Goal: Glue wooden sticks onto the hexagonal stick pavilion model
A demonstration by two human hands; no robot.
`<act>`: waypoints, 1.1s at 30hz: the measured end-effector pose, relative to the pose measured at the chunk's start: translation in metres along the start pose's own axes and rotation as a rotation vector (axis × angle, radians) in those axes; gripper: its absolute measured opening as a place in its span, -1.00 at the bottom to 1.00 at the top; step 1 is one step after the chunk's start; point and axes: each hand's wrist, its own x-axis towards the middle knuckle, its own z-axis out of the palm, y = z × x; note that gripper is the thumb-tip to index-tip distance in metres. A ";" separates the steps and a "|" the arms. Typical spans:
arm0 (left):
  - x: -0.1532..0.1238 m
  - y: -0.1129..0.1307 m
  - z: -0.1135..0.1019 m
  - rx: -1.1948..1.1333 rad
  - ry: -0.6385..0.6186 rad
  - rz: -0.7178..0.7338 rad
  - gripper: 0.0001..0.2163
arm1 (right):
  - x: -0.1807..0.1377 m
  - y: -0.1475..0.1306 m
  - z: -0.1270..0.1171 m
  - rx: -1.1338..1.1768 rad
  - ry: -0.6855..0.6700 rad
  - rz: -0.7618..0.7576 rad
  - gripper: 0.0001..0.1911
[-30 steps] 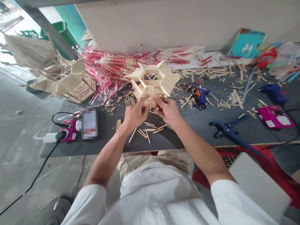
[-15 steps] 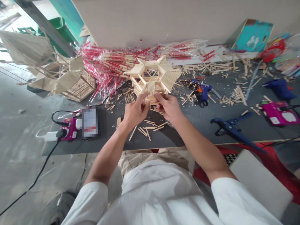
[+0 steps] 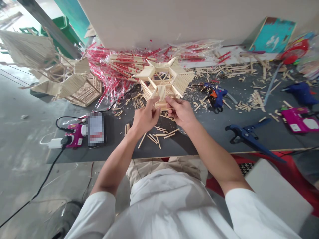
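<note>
A small model building of pale wooden sticks (image 3: 163,78), with flared roof panels, stands on the dark table in front of me. My left hand (image 3: 147,116) is at its front left. The forefinger reaches to the edge of the slatted front panel (image 3: 161,93), and the thumb is held apart below. At that panel's right edge is my right hand (image 3: 181,111), its thumb and fingers closed on the model's front. The fingertips partly cover the lower front of the model. Several short loose sticks (image 3: 160,135) lie on the table just below my hands.
Plastic-wrapped red-tipped sticks (image 3: 117,66) lie behind the model. A larger stick model (image 3: 64,83) stands left, beyond a pink power strip (image 3: 77,136) and a phone (image 3: 96,129). To the right are a blue glue gun (image 3: 218,96), a blue cutter (image 3: 249,132) and scattered offcuts (image 3: 256,101).
The whole view has shifted slightly. Both hands stay at the model's front panel, with hardly any movement against it.
</note>
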 end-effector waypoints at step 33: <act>0.000 -0.001 0.002 0.008 -0.010 -0.001 -0.59 | -0.004 -0.006 0.000 0.002 -0.105 0.082 -0.62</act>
